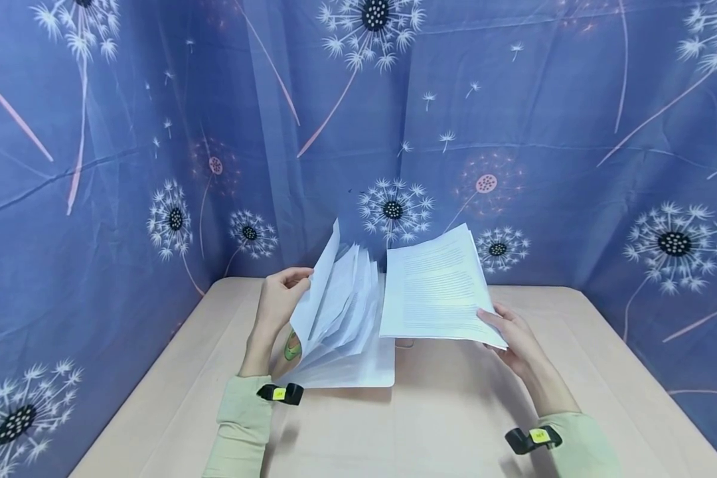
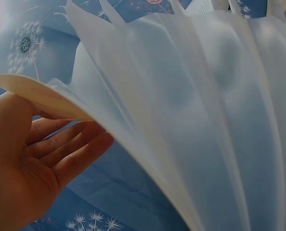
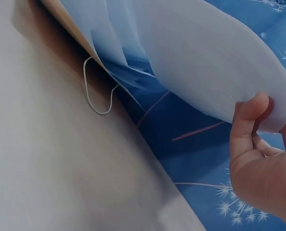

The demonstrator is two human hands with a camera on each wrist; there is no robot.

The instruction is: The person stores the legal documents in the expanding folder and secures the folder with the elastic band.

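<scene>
A whitish expanding file folder (image 1: 352, 373) stands fanned apart on the table, its thin, partly see-through dividers (image 2: 201, 110) spread like an accordion. My left hand (image 1: 277, 302) pinches the folder's outer cover (image 1: 318, 292) at its left edge, the fingers (image 2: 80, 149) behind it. To the right, my right hand (image 1: 518, 345) grips a few sheets of printed paper (image 1: 433, 292) by their lower right corner, thumb on the printed face. The sheets are raised above the table, and their left edge overlaps the folder's right side. From the folder's edge hangs a thin elastic loop (image 3: 102, 113).
A pale cloth-covered table (image 1: 442, 425) lies beneath. Blue dandelion-print curtains (image 1: 346, 133) hang close behind and at both sides. A small green patch (image 1: 293, 346) shows beside the folder's cover, below my left hand; what it is I cannot tell.
</scene>
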